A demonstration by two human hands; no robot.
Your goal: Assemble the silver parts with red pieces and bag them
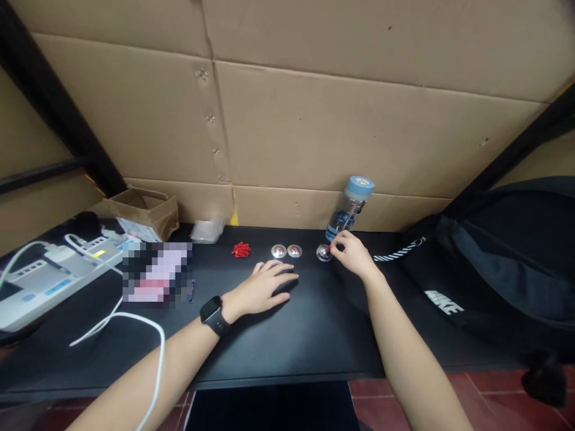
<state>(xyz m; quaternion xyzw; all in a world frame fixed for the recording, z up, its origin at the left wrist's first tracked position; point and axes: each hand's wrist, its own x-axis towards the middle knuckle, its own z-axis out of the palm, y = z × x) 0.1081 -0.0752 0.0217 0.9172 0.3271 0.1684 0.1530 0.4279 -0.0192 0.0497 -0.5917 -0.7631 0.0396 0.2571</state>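
Note:
My left hand point(265, 287) rests palm down on the black table, fingers spread, with a dark watch on the wrist. Just beyond its fingertips lie two round silver metal discs, the left disc point(279, 251) and the right disc point(294, 251), each with a reddish centre. My right hand point(353, 254) is closed in a pinch on a small red piece point(327, 248), held against a shiny domed metal part point(322, 254). The fingers partly cover both. Left of the discs is a small pile of red pieces point(241, 249), too small to name for certain.
A blue-capped water bottle point(350, 206) stands behind my right hand. A black backpack point(503, 257) fills the right side. At left are a power strip point(63, 281), a white cable point(159, 347), an open cardboard box point(148, 212), clear plastic bags point(207, 231) and a blurred-out object point(157, 275).

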